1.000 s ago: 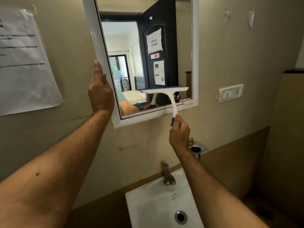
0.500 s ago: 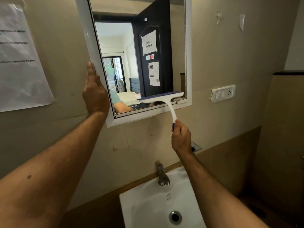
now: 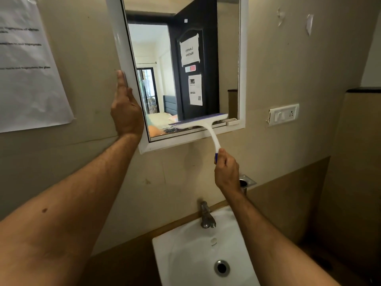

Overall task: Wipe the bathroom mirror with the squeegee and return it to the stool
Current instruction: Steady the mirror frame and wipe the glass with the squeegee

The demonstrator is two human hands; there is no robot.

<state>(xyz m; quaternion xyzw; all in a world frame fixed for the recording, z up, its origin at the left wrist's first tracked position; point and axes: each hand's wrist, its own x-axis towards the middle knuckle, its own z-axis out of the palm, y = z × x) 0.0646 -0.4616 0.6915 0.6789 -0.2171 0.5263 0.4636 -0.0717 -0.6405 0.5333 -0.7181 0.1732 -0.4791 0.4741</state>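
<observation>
The white-framed bathroom mirror (image 3: 242,58) hangs on the beige wall above the sink. A white squeegee (image 3: 201,122) with a blue rubber edge lies against the glass near the mirror's bottom edge, its blade roughly level. My right hand (image 3: 226,172) is closed around the lower end of its handle, below the frame. Flat against the left side of the mirror frame rests my left hand (image 3: 126,112), fingers pointing up. The stool is not in view.
A white sink (image 3: 198,254) with a metal tap (image 3: 206,215) sits directly below. A metal holder (image 3: 246,182) is fixed to the wall behind my right wrist. A switch plate (image 3: 284,114) is right of the mirror and a paper notice (image 3: 26,65) is taped at left.
The squeegee has slid down the glass to the mirror's bottom edge, and my right hand has dropped with it. My left hand has stayed on the frame.
</observation>
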